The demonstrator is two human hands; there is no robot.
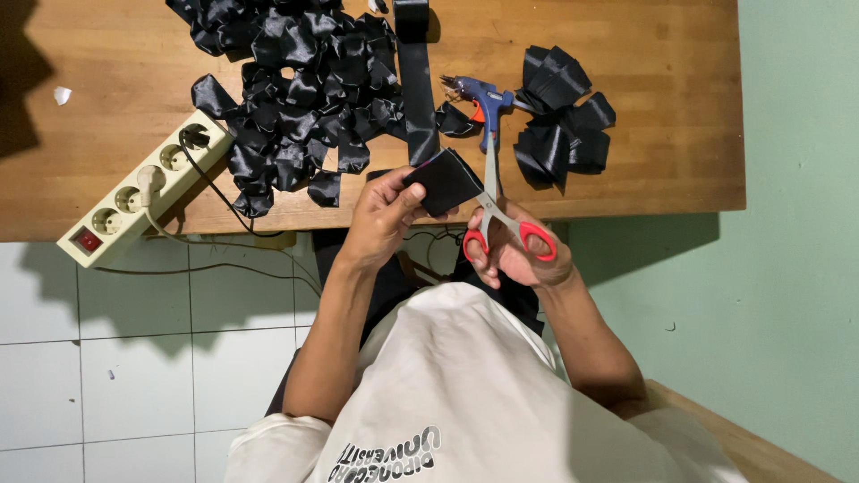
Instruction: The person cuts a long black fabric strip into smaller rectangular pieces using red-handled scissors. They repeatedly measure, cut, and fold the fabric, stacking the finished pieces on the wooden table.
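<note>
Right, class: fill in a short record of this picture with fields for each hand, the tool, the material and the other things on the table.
Left hand: pinches the black ribbon strip, which runs up across the table
Right hand: fingers through the red-handled scissors, blades beside the strip
Table: wooden
Large ribbon pile: black folded pieces, left of the strip
Small ribbon pile: black, to the right
Glue gun: blue, between the piles
Power strip: cream, at the table's left edge, plugs in it

Wooden table [680,63], white-tiled floor [134,358], pale green wall [796,268]
</note>
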